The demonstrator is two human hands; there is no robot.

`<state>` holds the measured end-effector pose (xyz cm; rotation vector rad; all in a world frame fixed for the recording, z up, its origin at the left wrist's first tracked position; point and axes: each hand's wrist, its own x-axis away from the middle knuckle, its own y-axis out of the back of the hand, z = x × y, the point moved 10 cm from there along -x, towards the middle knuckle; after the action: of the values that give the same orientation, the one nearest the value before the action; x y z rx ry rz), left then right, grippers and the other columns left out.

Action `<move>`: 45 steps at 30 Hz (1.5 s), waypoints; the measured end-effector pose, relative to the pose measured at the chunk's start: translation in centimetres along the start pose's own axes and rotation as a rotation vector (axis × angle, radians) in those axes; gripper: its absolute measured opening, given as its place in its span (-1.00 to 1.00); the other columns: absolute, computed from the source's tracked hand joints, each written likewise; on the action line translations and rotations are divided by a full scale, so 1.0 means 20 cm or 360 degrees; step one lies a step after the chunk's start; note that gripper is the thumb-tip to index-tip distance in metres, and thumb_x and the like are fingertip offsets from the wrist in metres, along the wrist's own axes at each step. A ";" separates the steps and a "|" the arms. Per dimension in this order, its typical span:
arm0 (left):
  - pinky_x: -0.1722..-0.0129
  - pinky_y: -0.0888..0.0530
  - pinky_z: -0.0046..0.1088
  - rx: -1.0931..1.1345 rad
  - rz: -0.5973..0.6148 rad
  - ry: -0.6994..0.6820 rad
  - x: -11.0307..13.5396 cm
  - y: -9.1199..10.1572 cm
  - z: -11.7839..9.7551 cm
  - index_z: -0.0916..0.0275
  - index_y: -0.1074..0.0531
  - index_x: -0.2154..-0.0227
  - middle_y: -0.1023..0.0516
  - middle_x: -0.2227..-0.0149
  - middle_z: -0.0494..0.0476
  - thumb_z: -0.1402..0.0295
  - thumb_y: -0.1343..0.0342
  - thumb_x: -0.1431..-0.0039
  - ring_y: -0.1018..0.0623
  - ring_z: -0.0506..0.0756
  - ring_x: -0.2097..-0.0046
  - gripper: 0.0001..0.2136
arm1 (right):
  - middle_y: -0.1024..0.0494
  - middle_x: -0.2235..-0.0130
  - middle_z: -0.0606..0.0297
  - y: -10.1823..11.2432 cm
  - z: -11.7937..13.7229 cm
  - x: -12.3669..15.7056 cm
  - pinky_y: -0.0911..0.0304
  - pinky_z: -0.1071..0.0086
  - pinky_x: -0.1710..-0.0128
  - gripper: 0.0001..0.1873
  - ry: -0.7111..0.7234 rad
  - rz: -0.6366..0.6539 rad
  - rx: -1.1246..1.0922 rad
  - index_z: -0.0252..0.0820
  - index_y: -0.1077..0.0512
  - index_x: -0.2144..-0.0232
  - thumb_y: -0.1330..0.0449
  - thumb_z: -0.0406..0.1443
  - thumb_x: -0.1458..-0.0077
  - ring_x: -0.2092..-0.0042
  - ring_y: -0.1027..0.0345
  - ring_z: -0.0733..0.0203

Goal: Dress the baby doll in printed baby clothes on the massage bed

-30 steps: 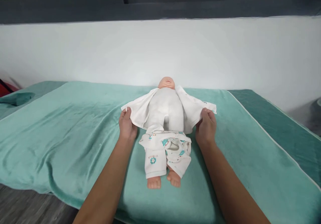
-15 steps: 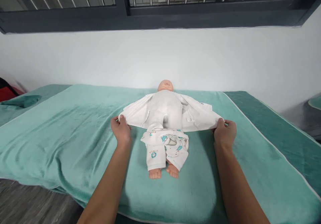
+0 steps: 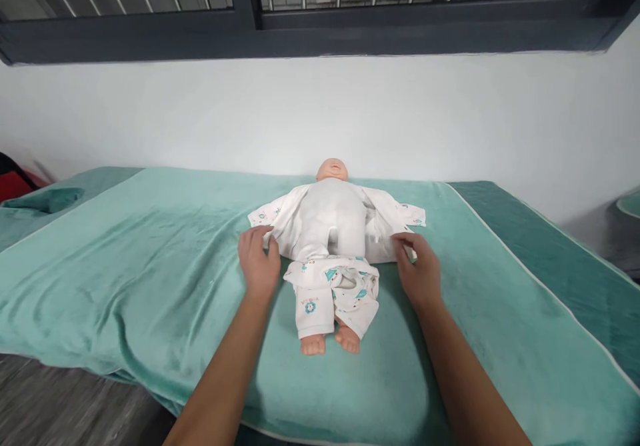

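Pinching both open sides of the shirt, the left hand and right hand work best, I'd say, with light, even tension beside the doll.

No txt clearly legible. Sm. lettering on the white pants, at 12 o'clock of a teal motif, too tiny; ditto shirt sleeve prints, approx. 9 & 3 o'clock.

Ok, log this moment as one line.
left hand: at edge of open shirt; right hand: at opposite edge; doll: on back; pants: below hips
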<state>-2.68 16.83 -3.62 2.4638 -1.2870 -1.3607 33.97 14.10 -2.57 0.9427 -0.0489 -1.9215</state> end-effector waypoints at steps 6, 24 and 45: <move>0.18 -0.40 -0.39 0.0790 0.0787 0.0306 0.09 -0.23 -0.06 0.20 -0.54 0.21 -0.58 0.29 0.09 0.21 -0.14 -0.23 -0.50 0.09 0.24 -0.80 | -0.46 0.33 0.32 -0.28 0.09 0.14 -0.23 0.31 0.26 -0.78 -0.0343 0.0912 -0.0598 -0.11 -0.47 0.31 -0.26 -0.10 -0.15 0.30 -0.31 0.20; 0.25 -0.29 -0.48 0.1647 0.1250 0.0557 0.16 -0.28 -0.09 0.07 -0.62 0.07 -0.32 0.18 0.08 0.31 -0.38 0.00 -0.34 0.03 0.21 -0.63 | -0.34 0.43 0.37 -0.31 0.12 0.15 -0.10 0.35 0.33 -0.72 -0.0099 0.0995 -0.0400 -0.13 -0.36 0.42 -0.16 -0.11 -0.25 0.36 -0.17 0.25; 0.26 -0.25 -0.47 0.1587 0.1484 0.0501 0.20 -0.29 -0.14 0.14 -0.61 0.27 -0.23 0.10 0.11 0.33 -0.38 0.00 -0.30 0.03 0.21 -0.81 | -0.43 0.33 0.33 -0.31 0.11 0.17 -0.20 0.34 0.27 -0.86 -0.0130 0.1074 -0.0361 -0.11 -0.39 0.29 -0.12 -0.18 -0.22 0.29 -0.25 0.20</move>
<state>4.10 16.91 -6.96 1.6924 -2.8771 -0.0673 27.26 13.99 -5.57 0.5908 -0.1706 -1.3032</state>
